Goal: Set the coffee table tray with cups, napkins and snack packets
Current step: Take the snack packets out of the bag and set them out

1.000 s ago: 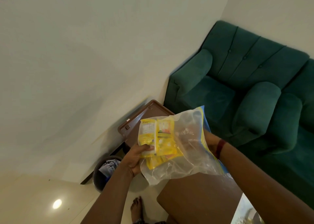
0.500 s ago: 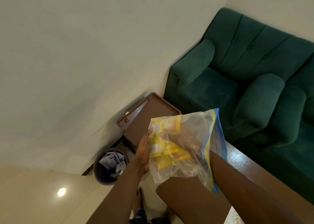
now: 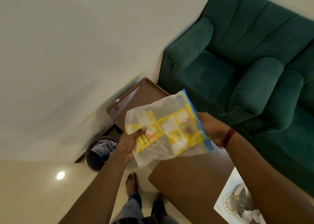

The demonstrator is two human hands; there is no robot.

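Counter (image 3: pixel 190 181) of smooth dark wood below me, tufted green sofa (image 3: pixel 229 67) beyond it. Over the counter's corner, my left grip (image 3: pixel 128 143) and right grip (image 3: pixel 213 130) both clutch a crinkly clear bag (image 3: pixel 153 157) (blue-edged) of glossy yellow snack packets (image 3: pixel 171 130).

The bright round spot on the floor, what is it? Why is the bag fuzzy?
Head view: the spot is probably a ceiling light's glare on the glossy floor. Head view: the plastic bag looks smeared by motion blur, so the print on the yellow packets is unreadable.
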